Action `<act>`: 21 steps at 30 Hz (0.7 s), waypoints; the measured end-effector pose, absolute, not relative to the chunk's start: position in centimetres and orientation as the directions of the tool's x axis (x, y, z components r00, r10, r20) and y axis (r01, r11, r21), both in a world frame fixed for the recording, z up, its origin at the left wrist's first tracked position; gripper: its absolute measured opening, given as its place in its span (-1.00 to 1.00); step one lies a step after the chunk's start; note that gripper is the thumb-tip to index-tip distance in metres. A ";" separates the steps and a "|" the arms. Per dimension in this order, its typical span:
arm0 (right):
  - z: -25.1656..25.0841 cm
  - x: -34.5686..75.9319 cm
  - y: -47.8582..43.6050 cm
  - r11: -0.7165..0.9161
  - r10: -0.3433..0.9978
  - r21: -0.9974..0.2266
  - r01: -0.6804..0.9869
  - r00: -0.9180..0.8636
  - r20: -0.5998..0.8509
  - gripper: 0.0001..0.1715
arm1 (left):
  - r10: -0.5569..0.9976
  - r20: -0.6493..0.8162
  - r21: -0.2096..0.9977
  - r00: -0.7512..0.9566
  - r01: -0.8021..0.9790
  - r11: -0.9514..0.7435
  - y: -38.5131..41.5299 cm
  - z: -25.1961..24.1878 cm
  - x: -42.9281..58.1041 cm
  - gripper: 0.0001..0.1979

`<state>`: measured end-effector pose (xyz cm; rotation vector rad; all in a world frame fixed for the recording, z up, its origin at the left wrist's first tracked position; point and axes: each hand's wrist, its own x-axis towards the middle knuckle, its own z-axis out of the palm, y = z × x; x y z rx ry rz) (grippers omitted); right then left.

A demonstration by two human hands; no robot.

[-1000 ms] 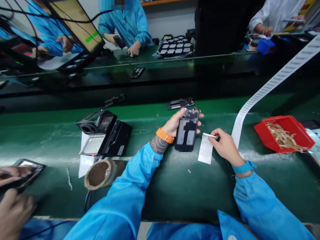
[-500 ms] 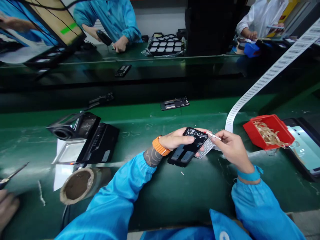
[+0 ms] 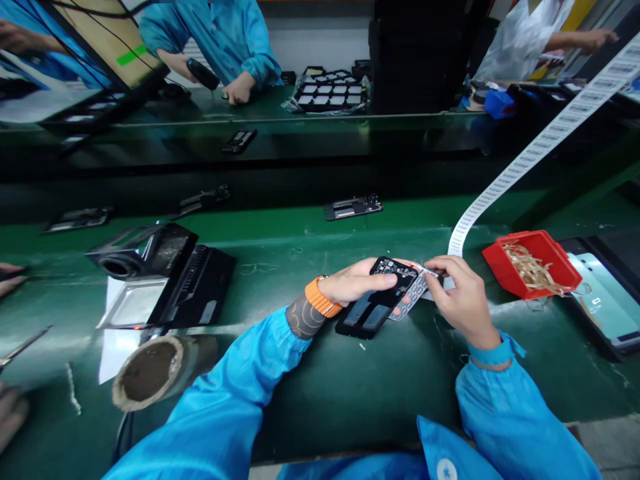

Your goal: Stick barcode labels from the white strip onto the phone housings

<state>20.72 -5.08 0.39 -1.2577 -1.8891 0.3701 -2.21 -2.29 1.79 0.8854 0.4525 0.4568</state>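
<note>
My left hand (image 3: 357, 285) grips an open black phone body (image 3: 376, 298), its bare circuit side up, just above the green belt (image 3: 310, 247). My right hand (image 3: 461, 299) is pinched at the phone's upper right corner, fingers closed on a small white sticker sheet (image 3: 413, 295) that lies partly under the phone. Both sleeves are bright blue; an orange band sits on my left wrist.
A red bin (image 3: 531, 262) of tan strips and a long white label strip (image 3: 520, 167) are to the right, a phone (image 3: 603, 297) beyond. A black fixture (image 3: 160, 273) and tape roll (image 3: 150, 367) stand left. Another phone frame (image 3: 353, 207) lies farther back. Other people's hands show at left and across.
The phone has been brought down and tilted flat toward me. My right hand moved in with the sticker sheet until it met the phone's corner.
</note>
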 end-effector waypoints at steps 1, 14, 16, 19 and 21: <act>0.3 20.6 -5.0 0.492 0.845 -0.593 0.638 -0.184 0.503 -0.89 | 0.554 -0.202 0.794 0.808 -0.196 0.575 -2.3 1.7 -2.2 -0.14; -1.4 20.2 -4.4 0.521 0.799 -0.469 0.713 -0.215 0.561 -0.81 | 0.577 -0.371 0.682 0.727 -0.209 0.701 -2.4 1.3 -1.3 -0.40; -1.6 20.2 -4.2 0.515 0.822 -0.531 0.673 -0.210 0.530 -0.82 | 0.579 -0.395 0.685 0.713 -0.191 0.703 -2.4 1.3 -1.2 -0.38; -1.8 20.3 -4.1 0.515 0.827 -0.546 0.661 -0.215 0.519 -0.83 | 0.577 -0.434 0.683 0.691 -0.166 0.712 -2.6 1.4 -1.0 -0.38; -2.0 20.2 -4.2 0.524 0.801 -0.475 0.707 -0.220 0.557 -0.82 | 0.586 -0.448 0.671 0.675 -0.179 0.720 -2.6 1.5 -0.8 -0.42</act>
